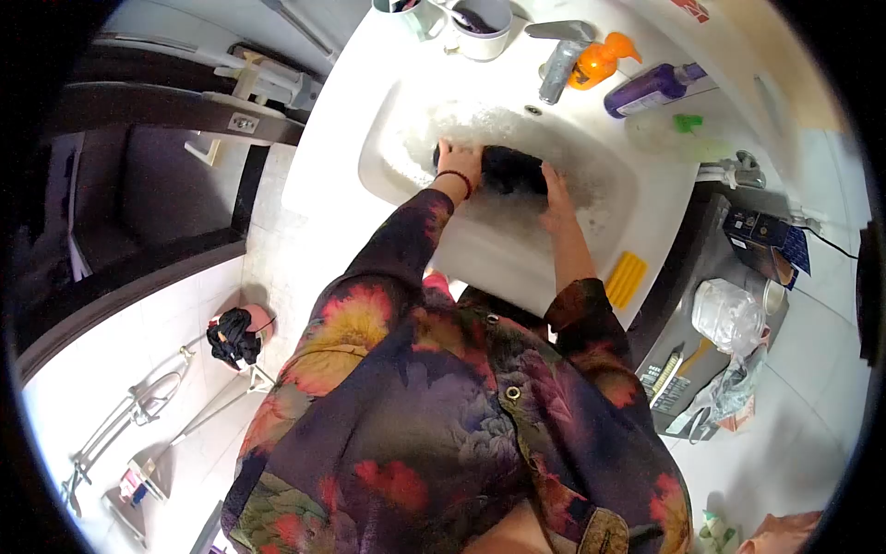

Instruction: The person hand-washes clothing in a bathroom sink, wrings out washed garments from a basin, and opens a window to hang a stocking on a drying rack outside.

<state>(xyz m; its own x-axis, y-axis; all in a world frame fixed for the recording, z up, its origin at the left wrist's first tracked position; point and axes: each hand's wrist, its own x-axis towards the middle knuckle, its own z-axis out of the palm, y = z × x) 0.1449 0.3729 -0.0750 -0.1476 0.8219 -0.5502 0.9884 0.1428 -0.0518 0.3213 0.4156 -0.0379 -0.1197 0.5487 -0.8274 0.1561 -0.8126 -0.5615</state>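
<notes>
A black cloth [513, 172] lies partly under cloudy, sudsy water in the white sink [377, 166]. My left hand [459, 161], with a dark red bead bracelet at the wrist, is closed over the cloth's left end; a bit of black shows beyond its fingers. At the right end, my right hand [557, 196] grips the cloth from the side, its lower fingers blurred by the water. Foam gathers around both hands.
Behind the basin stand a faucet [560, 69], an orange pump bottle [600, 63], a purple bottle [651, 90] and a white mug [482, 32]. A yellow soap dish [627, 280] sits on the right rim. Plastic bags [729, 316] lie on the side shelf.
</notes>
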